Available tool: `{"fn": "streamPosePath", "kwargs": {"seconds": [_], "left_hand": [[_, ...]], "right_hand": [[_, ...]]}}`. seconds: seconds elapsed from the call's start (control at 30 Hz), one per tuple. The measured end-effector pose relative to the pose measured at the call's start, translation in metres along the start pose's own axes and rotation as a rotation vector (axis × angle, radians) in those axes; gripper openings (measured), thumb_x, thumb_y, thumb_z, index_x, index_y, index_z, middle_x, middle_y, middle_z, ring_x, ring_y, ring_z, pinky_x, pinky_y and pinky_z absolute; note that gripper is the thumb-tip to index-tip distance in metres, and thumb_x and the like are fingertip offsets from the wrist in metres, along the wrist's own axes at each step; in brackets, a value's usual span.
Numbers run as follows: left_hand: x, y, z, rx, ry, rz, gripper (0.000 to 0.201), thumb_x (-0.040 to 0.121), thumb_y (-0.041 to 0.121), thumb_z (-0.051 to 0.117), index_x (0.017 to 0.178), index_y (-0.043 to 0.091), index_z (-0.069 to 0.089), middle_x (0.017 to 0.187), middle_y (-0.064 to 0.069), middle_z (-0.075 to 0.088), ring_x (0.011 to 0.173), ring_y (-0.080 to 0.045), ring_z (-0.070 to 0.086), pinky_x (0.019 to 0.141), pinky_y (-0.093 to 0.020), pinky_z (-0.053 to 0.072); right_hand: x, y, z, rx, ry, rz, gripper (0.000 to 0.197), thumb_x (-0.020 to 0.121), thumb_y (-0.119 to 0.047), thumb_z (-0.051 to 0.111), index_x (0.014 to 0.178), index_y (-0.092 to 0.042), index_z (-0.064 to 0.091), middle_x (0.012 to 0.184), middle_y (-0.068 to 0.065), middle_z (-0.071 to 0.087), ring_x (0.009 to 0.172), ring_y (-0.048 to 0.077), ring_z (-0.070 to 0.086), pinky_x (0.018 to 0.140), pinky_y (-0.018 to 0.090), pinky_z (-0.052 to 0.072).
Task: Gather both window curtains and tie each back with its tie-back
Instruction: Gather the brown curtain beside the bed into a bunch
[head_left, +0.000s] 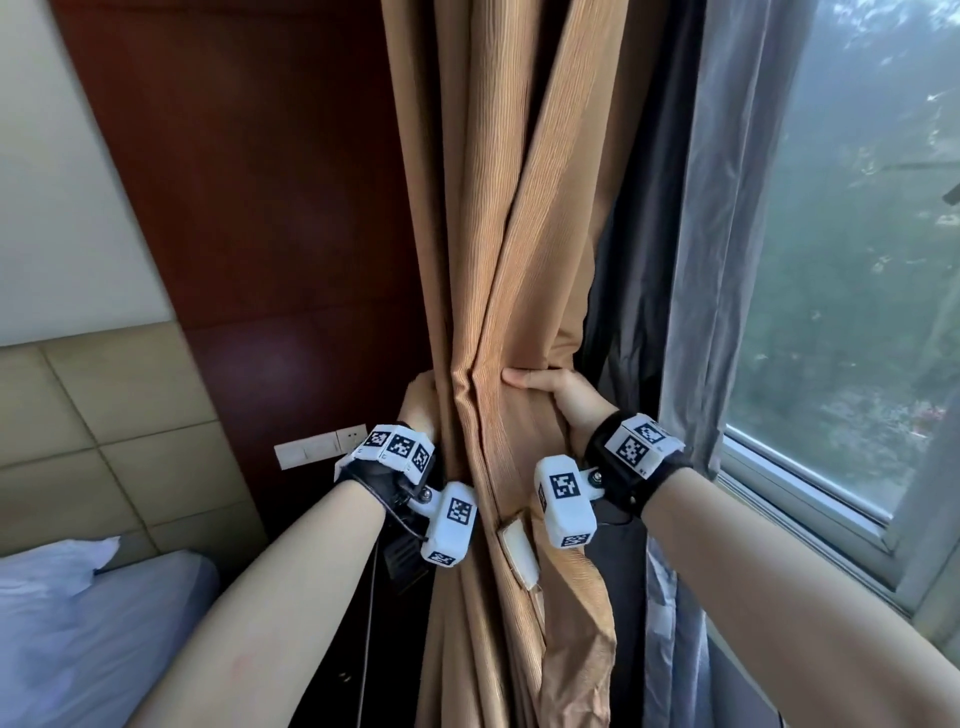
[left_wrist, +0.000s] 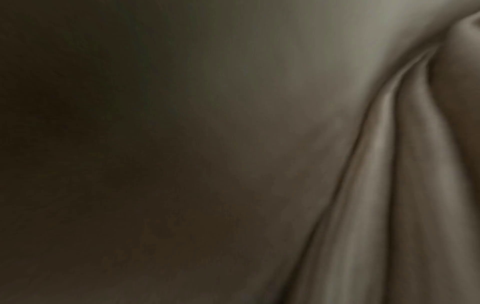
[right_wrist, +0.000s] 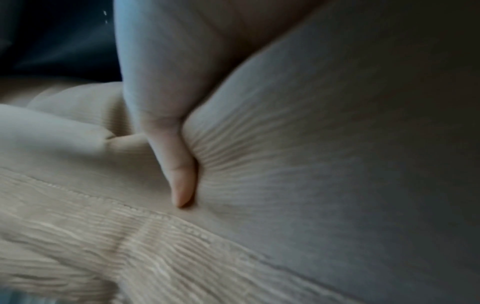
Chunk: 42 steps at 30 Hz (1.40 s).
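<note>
A tan ribbed curtain (head_left: 498, 234) hangs in the middle of the head view, pinched into a narrow waist. My left hand (head_left: 420, 408) wraps the left side of that waist, its fingers hidden behind the cloth. My right hand (head_left: 553, 397) grips the right side, thumb (right_wrist: 179, 174) pressed across the front folds and fingers out of sight behind. A tan strip with a white patch, seemingly the tie-back end (head_left: 519, 556), hangs loose below my wrists. The left wrist view shows only blurred curtain folds (left_wrist: 389, 164).
A grey sheer curtain (head_left: 727, 234) hangs right of the tan one, beside the window (head_left: 857, 286) and its sill frame (head_left: 810, 499). A dark wood panel (head_left: 270, 208), a wall switch (head_left: 317, 448), a padded headboard (head_left: 104, 415) and a bed (head_left: 78, 639) lie to the left.
</note>
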<state>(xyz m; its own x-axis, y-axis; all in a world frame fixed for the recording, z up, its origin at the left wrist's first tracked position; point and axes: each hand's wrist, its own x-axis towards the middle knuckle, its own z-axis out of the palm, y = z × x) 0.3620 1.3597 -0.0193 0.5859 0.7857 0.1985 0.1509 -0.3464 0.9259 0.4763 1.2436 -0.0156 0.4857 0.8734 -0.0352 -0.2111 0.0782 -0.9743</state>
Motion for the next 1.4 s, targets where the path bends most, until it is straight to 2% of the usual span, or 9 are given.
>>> {"fn": "streamPosePath", "kwargs": {"seconds": [0.2, 0.5, 0.7, 1.0, 1.2, 1.27, 1.3, 1.33, 1.4], "left_hand": [[0.000, -0.017, -0.020, 0.116, 0.137, 0.161, 0.019, 0.093, 0.013, 0.047, 0.096, 0.011, 0.066, 0.097, -0.010, 0.069, 0.091, -0.024, 0.061, 0.080, -0.031, 0.045], [-0.035, 0.000, -0.017, -0.550, -0.138, -0.150, 0.038, 0.097, 0.030, 0.039, 0.080, 0.010, 0.067, 0.072, -0.008, 0.071, 0.068, -0.020, 0.068, 0.068, -0.030, 0.053], [-0.039, 0.014, -0.002, -0.549, -0.272, -0.152, 0.039, 0.093, 0.044, 0.045, 0.097, 0.012, 0.067, 0.086, -0.006, 0.075, 0.084, -0.017, 0.070, 0.076, -0.030, 0.053], [-0.013, 0.009, 0.022, -0.724, -0.013, -0.345, 0.050, 0.098, 0.044, 0.037, 0.116, 0.002, 0.058, 0.102, -0.016, 0.065, 0.084, -0.025, 0.060, 0.090, -0.038, 0.044], [0.000, 0.008, 0.022, -0.494, -0.144, -0.299, 0.043, 0.103, 0.023, 0.027, 0.131, -0.004, 0.045, 0.123, -0.020, 0.056, 0.129, -0.035, 0.045, 0.091, -0.040, 0.041], [-0.003, 0.026, 0.044, -0.589, 0.049, -0.220, 0.028, 0.091, 0.009, 0.047, 0.099, -0.016, 0.055, 0.096, -0.012, 0.059, 0.136, -0.030, 0.036, 0.096, -0.041, 0.037], [-0.005, 0.034, 0.063, -0.610, 0.432, -0.110, 0.028, 0.076, 0.004, 0.060, 0.092, -0.020, 0.056, 0.100, -0.011, 0.058, 0.137, -0.019, 0.033, 0.105, -0.039, 0.031], [0.001, 0.037, 0.074, -0.610, 0.887, -0.033, 0.049, 0.066, 0.001, 0.068, 0.105, -0.023, 0.052, 0.121, -0.012, 0.047, 0.135, -0.011, 0.029, 0.113, -0.032, 0.023], [-0.005, 0.044, 0.115, -0.720, 1.313, 0.230, 0.081, 0.062, 0.001, 0.078, 0.128, -0.016, 0.032, 0.135, -0.019, 0.035, 0.131, -0.029, 0.034, 0.114, -0.029, 0.023]], "right_hand": [[0.007, 0.007, 0.004, -0.005, 0.140, -0.076, 0.047, 0.060, -0.024, 0.085, 0.103, -0.011, 0.070, 0.098, 0.008, 0.075, 0.100, 0.028, 0.068, 0.094, 0.042, 0.052], [0.001, 0.018, 0.023, -0.107, 0.058, -0.190, 0.059, 0.066, -0.031, 0.083, 0.120, -0.014, 0.063, 0.111, 0.004, 0.071, 0.105, 0.020, 0.066, 0.095, 0.036, 0.051], [0.000, 0.013, 0.014, -0.129, 0.067, -0.167, 0.061, 0.065, -0.033, 0.084, 0.119, -0.015, 0.063, 0.111, 0.002, 0.071, 0.105, 0.018, 0.065, 0.092, 0.033, 0.049], [0.006, 0.004, -0.005, -0.022, 0.163, -0.101, 0.024, 0.075, -0.019, 0.077, 0.097, -0.015, 0.069, 0.096, 0.006, 0.073, 0.091, 0.023, 0.068, 0.082, 0.034, 0.052], [0.007, 0.000, -0.012, -0.023, 0.149, -0.031, 0.036, 0.072, -0.021, 0.080, 0.104, -0.009, 0.070, 0.096, 0.009, 0.075, 0.095, 0.026, 0.068, 0.092, 0.041, 0.052], [0.007, -0.002, -0.014, -0.043, 0.130, -0.011, 0.037, 0.073, -0.023, 0.079, 0.105, -0.009, 0.069, 0.095, 0.008, 0.075, 0.093, 0.026, 0.069, 0.090, 0.040, 0.052], [0.006, -0.004, -0.015, -0.051, 0.112, -0.004, 0.034, 0.074, -0.023, 0.078, 0.104, -0.008, 0.069, 0.093, 0.008, 0.075, 0.091, 0.025, 0.069, 0.088, 0.038, 0.053], [0.005, -0.005, -0.016, -0.055, 0.097, -0.001, 0.032, 0.076, -0.023, 0.076, 0.103, -0.008, 0.070, 0.091, 0.008, 0.075, 0.087, 0.024, 0.070, 0.085, 0.037, 0.053], [0.003, -0.007, -0.017, -0.064, 0.081, 0.001, 0.028, 0.079, -0.023, 0.074, 0.102, -0.008, 0.069, 0.087, 0.007, 0.075, 0.080, 0.022, 0.070, 0.076, 0.033, 0.054]]}}
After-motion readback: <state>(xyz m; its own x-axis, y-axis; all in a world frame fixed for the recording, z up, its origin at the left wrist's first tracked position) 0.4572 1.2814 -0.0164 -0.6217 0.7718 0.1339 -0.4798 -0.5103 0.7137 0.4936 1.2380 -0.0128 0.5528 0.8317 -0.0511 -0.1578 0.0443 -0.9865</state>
